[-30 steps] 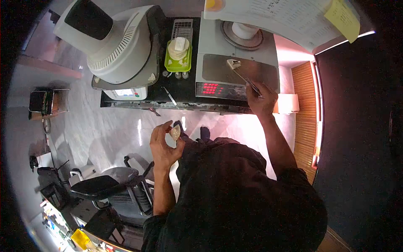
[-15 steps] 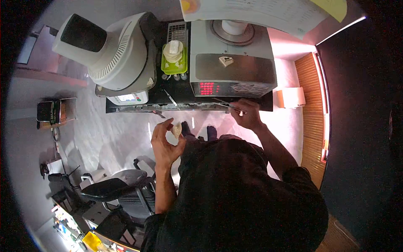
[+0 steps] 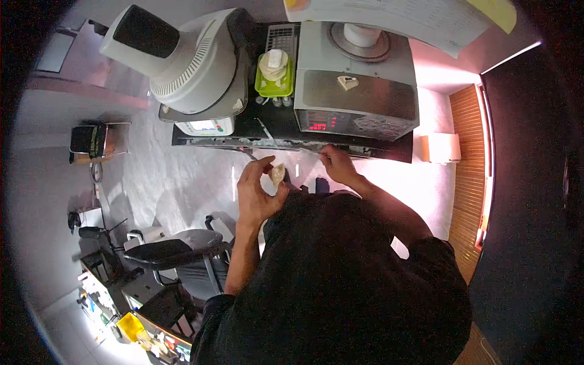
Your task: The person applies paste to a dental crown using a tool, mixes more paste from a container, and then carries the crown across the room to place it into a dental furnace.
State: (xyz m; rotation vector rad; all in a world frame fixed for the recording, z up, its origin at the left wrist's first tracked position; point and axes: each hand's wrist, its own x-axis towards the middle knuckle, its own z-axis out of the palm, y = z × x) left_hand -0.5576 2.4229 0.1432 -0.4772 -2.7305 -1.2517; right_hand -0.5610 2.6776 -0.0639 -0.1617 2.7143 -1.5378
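Observation:
Between the thumb and fingers of my left hand (image 3: 258,193), a small cream-coloured piece that looks like dental plaster (image 3: 278,174) is pinched in front of the bench. My right hand (image 3: 342,166) is closed round a slim pointed tool (image 3: 311,150), whose thin end reaches left toward the piece with a gap between them. Its exact kind I cannot tell. Another slim tool (image 3: 266,130) lies on the black bench top (image 3: 246,129), just beyond my left hand. On the steel-fronted machine (image 3: 377,97) sits a similar pale plaster piece (image 3: 347,83).
A white furnace-like machine (image 3: 201,79) with a lit screen (image 3: 210,126) stands at the bench's left. Between the machines, a lime-green tray (image 3: 265,90) bears stacked pale blocks (image 3: 274,64). Paper sheets (image 3: 389,18) hang above. Behind on the left is an office chair (image 3: 170,249).
My right hand has come left with its tool, closer to my left hand. The left hand keeps its pinch on the piece. The whole view has shifted a little, and fewer red digits show.

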